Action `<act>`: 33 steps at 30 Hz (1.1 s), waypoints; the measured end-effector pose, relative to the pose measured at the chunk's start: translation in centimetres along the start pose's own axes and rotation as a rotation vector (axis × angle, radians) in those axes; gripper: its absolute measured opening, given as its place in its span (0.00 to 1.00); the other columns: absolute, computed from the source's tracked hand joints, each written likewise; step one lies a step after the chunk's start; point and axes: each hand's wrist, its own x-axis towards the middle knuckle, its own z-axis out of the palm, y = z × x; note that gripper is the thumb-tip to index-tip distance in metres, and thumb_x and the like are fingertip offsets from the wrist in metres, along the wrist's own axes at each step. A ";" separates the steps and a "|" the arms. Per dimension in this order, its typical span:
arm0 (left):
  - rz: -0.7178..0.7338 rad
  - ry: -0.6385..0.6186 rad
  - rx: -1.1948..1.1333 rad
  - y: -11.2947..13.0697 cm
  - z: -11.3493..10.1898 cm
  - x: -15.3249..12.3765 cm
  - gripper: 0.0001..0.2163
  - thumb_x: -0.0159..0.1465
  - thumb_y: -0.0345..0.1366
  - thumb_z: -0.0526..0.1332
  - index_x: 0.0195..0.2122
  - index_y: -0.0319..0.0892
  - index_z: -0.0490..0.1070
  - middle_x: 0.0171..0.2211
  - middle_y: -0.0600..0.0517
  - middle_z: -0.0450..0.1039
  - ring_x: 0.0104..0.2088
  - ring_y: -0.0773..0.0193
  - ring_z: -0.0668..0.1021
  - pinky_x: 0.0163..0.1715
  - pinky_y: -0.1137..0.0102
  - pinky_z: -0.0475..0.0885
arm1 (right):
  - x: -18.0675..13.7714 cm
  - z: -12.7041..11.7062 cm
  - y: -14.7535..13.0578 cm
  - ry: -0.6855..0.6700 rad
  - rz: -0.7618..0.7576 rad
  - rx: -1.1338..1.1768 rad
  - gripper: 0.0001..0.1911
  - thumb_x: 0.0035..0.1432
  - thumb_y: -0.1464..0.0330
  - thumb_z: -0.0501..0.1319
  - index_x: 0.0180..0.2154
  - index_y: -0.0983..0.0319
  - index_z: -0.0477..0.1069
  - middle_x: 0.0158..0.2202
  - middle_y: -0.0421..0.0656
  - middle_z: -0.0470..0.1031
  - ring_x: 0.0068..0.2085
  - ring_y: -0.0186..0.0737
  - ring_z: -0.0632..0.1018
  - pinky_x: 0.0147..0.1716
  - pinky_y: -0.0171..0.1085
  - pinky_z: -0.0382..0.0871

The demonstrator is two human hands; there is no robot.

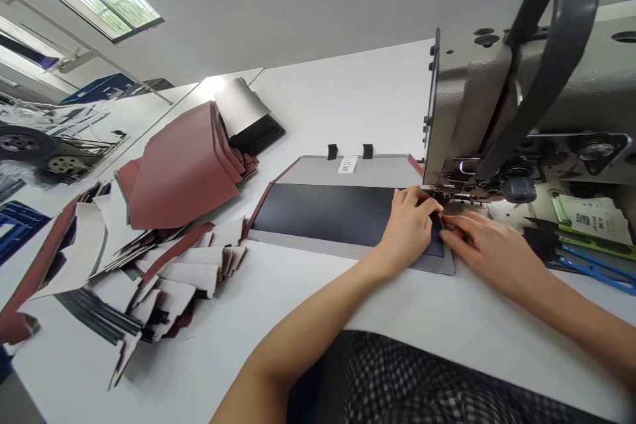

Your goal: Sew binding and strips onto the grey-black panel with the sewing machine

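Note:
A flat grey fabric panel (pixel 308 171) lies on the white table, partly under the sewing machine head (pixel 477 119). Across it runs a smooth black sheet (pixel 322 212), and dark red strips edge its slanted ends. Two black tabs and a white printed label (pixel 347 164) sit along its far side. My left hand (pixel 408 222) rests on the panel's right end, its bent fingers closed at the edge near the needle area. Fingertips of my right hand (pixel 489 245) pinch that same edge from the right. My fingers hide the exact spot being gripped.
Left of the panel is a stack of dark red pieces (pixel 183 165), with pale and red cut pieces (pixel 173 278) heaped in front. Silver and black sheets (pixel 241 106) lie behind. Blue scissors or snips (pixel 593 268) and a labelled green item (pixel 591 218) are at the right.

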 end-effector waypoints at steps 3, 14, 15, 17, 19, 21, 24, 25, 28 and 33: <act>0.028 0.043 0.024 -1.9 -3.1 -0.4 0.16 0.67 0.24 0.53 0.48 0.47 0.75 0.53 0.50 0.73 0.59 0.63 0.71 0.61 0.66 0.69 | -1.1 0.4 -1.5 0.054 0.051 -0.063 0.12 0.64 0.62 0.57 0.46 0.59 0.72 0.33 0.40 0.76 0.27 0.39 0.77 0.23 0.38 0.63; -0.570 -0.030 0.457 -17.2 -14.3 -10.4 0.27 0.70 0.47 0.53 0.65 0.34 0.62 0.67 0.29 0.57 0.68 0.26 0.55 0.58 0.25 0.51 | -1.3 2.2 -5.3 0.272 -0.052 -0.496 0.12 0.59 0.79 0.53 0.41 0.69 0.73 0.25 0.42 0.70 0.19 0.33 0.68 0.17 0.36 0.53; -0.479 -0.044 0.435 -15.9 -13.4 -9.9 0.25 0.70 0.44 0.53 0.63 0.34 0.64 0.66 0.30 0.60 0.68 0.27 0.57 0.58 0.25 0.51 | -1.3 2.3 -5.5 0.273 -0.077 -0.523 0.12 0.59 0.80 0.53 0.40 0.70 0.74 0.25 0.43 0.70 0.19 0.33 0.68 0.18 0.36 0.54; -0.284 -0.110 0.362 -12.4 -10.8 -8.2 0.19 0.70 0.37 0.54 0.60 0.40 0.69 0.63 0.39 0.67 0.68 0.41 0.63 0.65 0.38 0.55 | -1.5 2.3 -5.6 0.266 -0.101 -0.548 0.14 0.58 0.80 0.53 0.42 0.71 0.74 0.25 0.44 0.71 0.21 0.34 0.69 0.20 0.36 0.56; -0.050 -0.225 0.254 -8.5 -7.9 -6.4 0.15 0.70 0.38 0.56 0.57 0.50 0.72 0.62 0.51 0.69 0.67 0.57 0.66 0.69 0.54 0.59 | -1.8 2.2 -5.5 0.248 -0.093 -0.515 0.15 0.61 0.77 0.53 0.47 0.71 0.73 0.28 0.45 0.73 0.23 0.35 0.71 0.21 0.37 0.58; 0.185 -0.319 0.158 -5.6 -5.6 -5.1 0.17 0.72 0.41 0.54 0.61 0.53 0.69 0.65 0.53 0.67 0.69 0.54 0.61 0.69 0.45 0.53 | -2.1 1.9 -5.1 0.214 -0.058 -0.407 0.16 0.65 0.71 0.53 0.51 0.69 0.72 0.32 0.45 0.75 0.25 0.36 0.74 0.23 0.37 0.61; 0.282 -0.357 0.123 -4.1 -4.2 -4.5 0.19 0.75 0.44 0.50 0.65 0.54 0.64 0.67 0.55 0.64 0.72 0.50 0.55 0.69 0.38 0.46 | -2.2 1.2 -3.9 0.141 -0.009 -0.203 0.18 0.68 0.63 0.52 0.51 0.64 0.73 0.35 0.43 0.76 0.32 0.39 0.77 0.31 0.39 0.66; 0.283 -0.364 0.121 -4.2 -4.2 -4.5 0.20 0.75 0.44 0.49 0.66 0.54 0.64 0.67 0.56 0.64 0.72 0.50 0.54 0.69 0.40 0.46 | -2.1 1.0 -3.5 0.119 -0.001 -0.160 0.18 0.68 0.62 0.52 0.50 0.62 0.75 0.35 0.43 0.77 0.35 0.41 0.77 0.35 0.40 0.67; 0.279 -0.369 0.121 -5.0 -4.4 -4.3 0.20 0.75 0.44 0.49 0.66 0.55 0.64 0.67 0.57 0.64 0.72 0.52 0.55 0.71 0.44 0.46 | -1.4 0.4 -2.4 0.081 0.009 -0.099 0.17 0.69 0.63 0.51 0.48 0.57 0.77 0.36 0.42 0.77 0.41 0.43 0.76 0.40 0.43 0.66; 0.280 -0.358 0.135 -6.0 -4.3 -2.4 0.20 0.75 0.43 0.49 0.66 0.56 0.63 0.67 0.58 0.63 0.72 0.53 0.55 0.71 0.44 0.45 | -0.1 0.6 -1.2 0.106 -0.043 -0.185 0.23 0.64 0.74 0.48 0.52 0.59 0.76 0.37 0.44 0.75 0.42 0.44 0.74 0.40 0.44 0.64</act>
